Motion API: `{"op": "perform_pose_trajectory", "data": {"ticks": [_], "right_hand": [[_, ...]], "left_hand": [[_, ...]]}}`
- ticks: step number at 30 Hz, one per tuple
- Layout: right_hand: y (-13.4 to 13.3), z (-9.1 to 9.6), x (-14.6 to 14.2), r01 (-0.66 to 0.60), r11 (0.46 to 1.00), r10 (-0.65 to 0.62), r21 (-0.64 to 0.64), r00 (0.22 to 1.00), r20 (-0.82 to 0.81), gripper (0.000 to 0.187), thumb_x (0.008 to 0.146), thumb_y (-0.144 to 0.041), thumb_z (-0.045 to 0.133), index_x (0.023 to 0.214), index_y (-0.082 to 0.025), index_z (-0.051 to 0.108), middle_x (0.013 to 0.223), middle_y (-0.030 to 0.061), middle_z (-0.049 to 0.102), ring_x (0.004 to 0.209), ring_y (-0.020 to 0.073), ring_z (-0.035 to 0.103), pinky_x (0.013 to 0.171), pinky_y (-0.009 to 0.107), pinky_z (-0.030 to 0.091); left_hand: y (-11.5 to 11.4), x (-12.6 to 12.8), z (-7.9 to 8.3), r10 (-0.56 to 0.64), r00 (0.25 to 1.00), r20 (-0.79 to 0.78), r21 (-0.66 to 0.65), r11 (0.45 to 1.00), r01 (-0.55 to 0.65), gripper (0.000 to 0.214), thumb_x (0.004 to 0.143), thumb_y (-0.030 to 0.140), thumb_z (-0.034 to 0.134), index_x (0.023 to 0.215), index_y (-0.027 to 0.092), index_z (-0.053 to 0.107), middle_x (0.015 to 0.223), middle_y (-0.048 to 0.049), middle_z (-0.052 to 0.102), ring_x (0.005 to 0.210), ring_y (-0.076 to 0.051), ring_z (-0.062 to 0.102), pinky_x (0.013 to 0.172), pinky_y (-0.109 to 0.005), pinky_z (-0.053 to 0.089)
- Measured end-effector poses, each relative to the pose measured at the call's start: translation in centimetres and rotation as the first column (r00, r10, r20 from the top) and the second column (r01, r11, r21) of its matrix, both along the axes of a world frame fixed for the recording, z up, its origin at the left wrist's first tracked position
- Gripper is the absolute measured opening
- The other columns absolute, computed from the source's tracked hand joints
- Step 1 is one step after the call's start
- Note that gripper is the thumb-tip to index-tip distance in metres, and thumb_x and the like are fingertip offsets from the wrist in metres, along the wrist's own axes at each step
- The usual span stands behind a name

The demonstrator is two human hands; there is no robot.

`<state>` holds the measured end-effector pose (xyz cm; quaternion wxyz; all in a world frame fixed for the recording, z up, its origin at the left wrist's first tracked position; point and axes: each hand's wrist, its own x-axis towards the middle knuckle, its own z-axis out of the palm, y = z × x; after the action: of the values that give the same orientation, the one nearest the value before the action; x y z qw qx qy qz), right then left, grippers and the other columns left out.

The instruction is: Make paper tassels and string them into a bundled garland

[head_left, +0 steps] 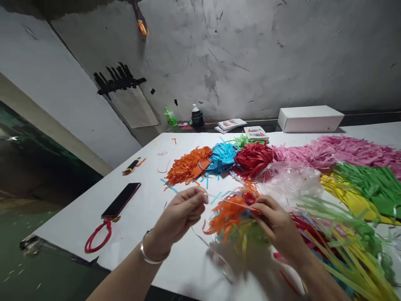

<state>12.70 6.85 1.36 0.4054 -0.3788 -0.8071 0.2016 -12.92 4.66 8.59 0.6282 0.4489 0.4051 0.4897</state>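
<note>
My left hand (184,209) is closed in a pinch on a thin pale string (224,199), which stretches across to my right hand. My right hand (274,217) is closed around a multicoloured bunch of paper tassels (230,213), orange in front with red, blue and yellow strips hanging below. The bunch is held above the white table. A loose length of the string droops under my left hand. Behind the bunch lie heaps of fringed paper: an orange heap (186,165), a blue heap (223,156) and a dark red heap (255,156).
Pink fringes (357,150), green fringes (366,184) and yellow fringes (351,196) lie to the right, with a clear plastic bag (288,182). On the left are a phone (121,200) with a red cord and a cutter (131,166). A white box (310,118) stands at the wall.
</note>
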Motion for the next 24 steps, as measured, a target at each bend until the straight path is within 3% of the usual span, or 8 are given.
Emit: {"op": "perform_pose_trajectory", "data": {"ticks": [3, 7, 11, 13, 16, 20, 22, 24], "right_hand": [[0.3, -0.3, 3.1, 0.027, 0.998, -0.025, -0.063, 0.999, 0.037, 0.022, 0.097, -0.023, 0.050, 0.108, -0.024, 0.069, 0.104, 0.0076, 0.066, 0.095, 0.0207, 0.066, 0.080, 0.031, 0.054], [0.1, -1.1, 4.1, 0.098, 0.991, -0.090, -0.090, 0.992, 0.089, 0.027, 0.095, -0.024, 0.053, 0.117, -0.024, 0.067, 0.104, 0.0074, 0.071, 0.098, 0.0246, 0.066, 0.087, 0.040, 0.052], [-0.9, -1.9, 3.1, 0.043, 0.983, -0.055, -0.178, 0.997, -0.061, 0.038, 0.088, -0.015, 0.050, 0.123, -0.023, 0.059, 0.105, 0.0063, 0.070, 0.097, 0.0221, 0.067, 0.085, 0.037, 0.054], [-1.3, -2.0, 2.8, -0.016, 0.974, -0.016, -0.227, 0.990, -0.141, 0.035, 0.084, -0.011, 0.047, 0.114, -0.023, 0.062, 0.105, 0.0055, 0.071, 0.096, 0.0202, 0.068, 0.082, 0.032, 0.055], [-1.5, -1.9, 3.0, 0.026, 0.968, -0.063, -0.248, 0.988, -0.142, 0.034, 0.083, -0.011, 0.048, 0.108, -0.023, 0.067, 0.107, 0.0055, 0.072, 0.100, 0.0220, 0.067, 0.087, 0.036, 0.055], [-1.3, -2.2, 3.5, 0.015, 0.937, -0.099, -0.350, 0.970, -0.221, 0.022, 0.088, -0.023, 0.057, 0.102, -0.023, 0.073, 0.104, 0.0070, 0.074, 0.098, 0.0245, 0.069, 0.086, 0.038, 0.057], [-1.4, -2.6, 3.5, 0.058, 0.911, -0.196, -0.409, 0.932, -0.305, 0.025, 0.087, -0.030, 0.064, 0.111, -0.023, 0.071, 0.105, 0.0080, 0.074, 0.096, 0.0241, 0.071, 0.083, 0.036, 0.059], [-1.6, -3.2, 3.2, 0.079, 0.895, -0.264, -0.440, 0.887, -0.378, 0.043, 0.085, -0.029, 0.067, 0.127, -0.025, 0.061, 0.110, 0.0077, 0.070, 0.094, 0.0222, 0.071, 0.083, 0.035, 0.059]], "left_hand": [[-0.1, -1.5, 0.1, 0.096, 0.986, 0.135, -0.026, 0.995, -0.093, 0.026, 0.080, 0.035, 0.079, 0.073, 0.017, 0.062, 0.051, 0.0111, 0.024, 0.044, -0.004, 0.011, 0.038, -0.012, 0.012], [-0.4, -0.9, -0.8, 0.043, 0.981, 0.190, -0.026, 0.999, -0.038, 0.024, 0.081, 0.035, 0.078, 0.073, 0.017, 0.064, 0.050, 0.0109, 0.024, 0.043, -0.003, 0.011, 0.038, -0.012, 0.014], [-0.5, 0.1, -1.0, -0.030, 0.977, 0.209, 0.025, 0.999, 0.025, 0.023, 0.084, 0.035, 0.076, 0.074, 0.016, 0.066, 0.049, 0.0109, 0.021, 0.043, -0.003, 0.012, 0.039, -0.012, 0.017], [-0.5, 0.1, -0.8, 0.008, 0.973, 0.229, 0.054, 0.998, -0.021, 0.022, 0.083, 0.035, 0.076, 0.074, 0.017, 0.067, 0.050, 0.0109, 0.020, 0.043, -0.004, 0.011, 0.038, -0.012, 0.016], [-0.4, -0.4, -0.4, 0.102, 0.958, 0.267, 0.077, 0.989, -0.127, 0.020, 0.081, 0.033, 0.078, 0.075, 0.018, 0.066, 0.052, 0.0105, 0.020, 0.045, -0.005, 0.008, 0.037, -0.013, 0.013], [-0.3, -1.0, -0.5, 0.171, 0.944, 0.281, 0.095, 0.974, -0.204, 0.021, 0.083, 0.034, 0.075, 0.075, 0.019, 0.063, 0.052, 0.0105, 0.018, 0.045, -0.006, 0.006, 0.037, -0.012, 0.013], [0.0, -1.2, -0.9, 0.188, 0.949, 0.254, 0.098, 0.971, -0.218, 0.023, 0.085, 0.035, 0.073, 0.075, 0.019, 0.061, 0.052, 0.0108, 0.018, 0.045, -0.006, 0.007, 0.037, -0.012, 0.015], [0.5, -1.2, -1.6, 0.197, 0.963, 0.186, 0.094, 0.972, -0.217, 0.025, 0.085, 0.038, 0.072, 0.076, 0.018, 0.061, 0.052, 0.0110, 0.021, 0.045, -0.005, 0.009, 0.038, -0.013, 0.016]]}}
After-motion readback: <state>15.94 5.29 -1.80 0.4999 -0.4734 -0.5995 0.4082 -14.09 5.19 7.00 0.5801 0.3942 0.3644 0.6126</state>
